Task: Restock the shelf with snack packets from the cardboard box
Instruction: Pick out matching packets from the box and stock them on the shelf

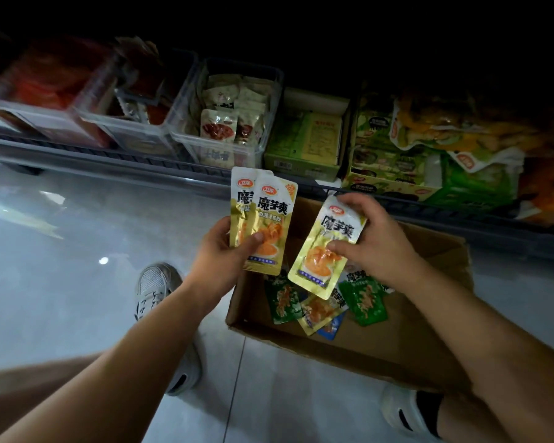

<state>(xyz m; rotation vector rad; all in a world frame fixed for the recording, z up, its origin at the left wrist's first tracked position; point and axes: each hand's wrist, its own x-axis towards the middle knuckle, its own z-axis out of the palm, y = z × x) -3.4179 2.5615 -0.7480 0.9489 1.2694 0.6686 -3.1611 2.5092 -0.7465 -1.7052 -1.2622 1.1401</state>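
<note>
Fingers of your left hand (219, 251) curl round two flat gold foil snack packets (271, 215) above the left rim of the brown cardboard box (397, 346). Your right hand (378, 241) pinches a third gold packet (323, 247) over the box, where green and gold packets (365, 302) lie loose inside.

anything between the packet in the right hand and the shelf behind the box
Nothing visible. The yellow packet in the right hand is above the cardboard box, with open space up to the shelf.
</note>
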